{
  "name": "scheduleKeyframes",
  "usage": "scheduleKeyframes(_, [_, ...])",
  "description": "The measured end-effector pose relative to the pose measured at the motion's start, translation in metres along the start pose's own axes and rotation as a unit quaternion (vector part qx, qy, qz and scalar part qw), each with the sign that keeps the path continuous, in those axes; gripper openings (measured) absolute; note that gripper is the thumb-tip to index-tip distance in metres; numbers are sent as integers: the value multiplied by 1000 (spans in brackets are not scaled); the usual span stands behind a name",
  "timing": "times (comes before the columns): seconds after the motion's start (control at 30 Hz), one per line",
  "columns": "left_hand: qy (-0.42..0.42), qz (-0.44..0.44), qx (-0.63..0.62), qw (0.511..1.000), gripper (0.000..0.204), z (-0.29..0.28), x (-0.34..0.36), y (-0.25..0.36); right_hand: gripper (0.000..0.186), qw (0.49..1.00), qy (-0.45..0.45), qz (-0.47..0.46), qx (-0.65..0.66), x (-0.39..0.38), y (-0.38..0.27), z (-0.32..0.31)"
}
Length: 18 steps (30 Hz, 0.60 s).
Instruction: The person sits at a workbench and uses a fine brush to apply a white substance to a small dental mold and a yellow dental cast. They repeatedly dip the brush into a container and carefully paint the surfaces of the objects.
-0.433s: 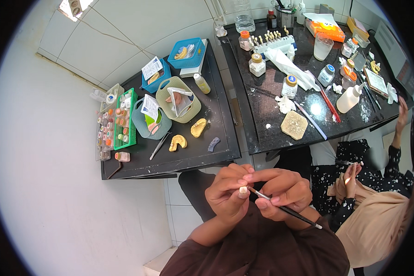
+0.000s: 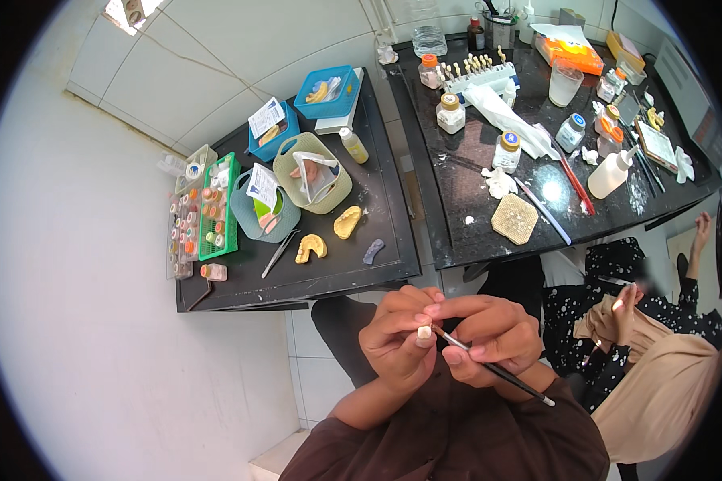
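My left hand [image 2: 397, 349] pinches a small white tooth-shaped piece [image 2: 423, 333] between thumb and fingertips, held over my lap in front of the table edge. My right hand [image 2: 497, 341] is closed on a thin black-handled brush [image 2: 521, 383] with a metal ferrule, its tip touching or very close to the white piece. The fingertips of both hands meet above it. On the left table beyond my hands lie two yellow casts [image 2: 311, 248], a grey-blue moulded piece [image 2: 374, 252] and metal tweezers [image 2: 279, 255].
The left table [image 2: 241, 297] bears baskets [image 2: 313, 180] and racks of small jars [image 2: 212, 216]. The right table [image 2: 449, 240] holds jars, tissues, brushes, a honeycomb tray [image 2: 513, 218] and a shade guide [image 2: 477, 80]. A co-worker [image 2: 650, 361] in dotted black clothing sits at my right.
My brush handle has shifted slightly left and down at its far end. The co-worker's hands and upper body have moved. My left hand is nearly unchanged.
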State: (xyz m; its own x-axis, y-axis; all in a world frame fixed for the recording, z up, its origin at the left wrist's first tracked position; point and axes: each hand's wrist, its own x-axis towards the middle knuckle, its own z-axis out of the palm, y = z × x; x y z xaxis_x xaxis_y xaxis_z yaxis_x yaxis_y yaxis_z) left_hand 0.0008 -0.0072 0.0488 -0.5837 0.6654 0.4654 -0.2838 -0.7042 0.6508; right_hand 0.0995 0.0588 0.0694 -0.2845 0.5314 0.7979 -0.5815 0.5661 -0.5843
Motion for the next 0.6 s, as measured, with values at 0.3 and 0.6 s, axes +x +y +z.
scheduleKeyframes(0.3, [-130,-34,76,988,14,-18,20,10,33,995,54,42,76,-7,5,-7])
scheduleKeyframes(0.6, [-352,-382,-69,852,14,-46,64,34,32,977,-104,108,154,19,-10,-37])
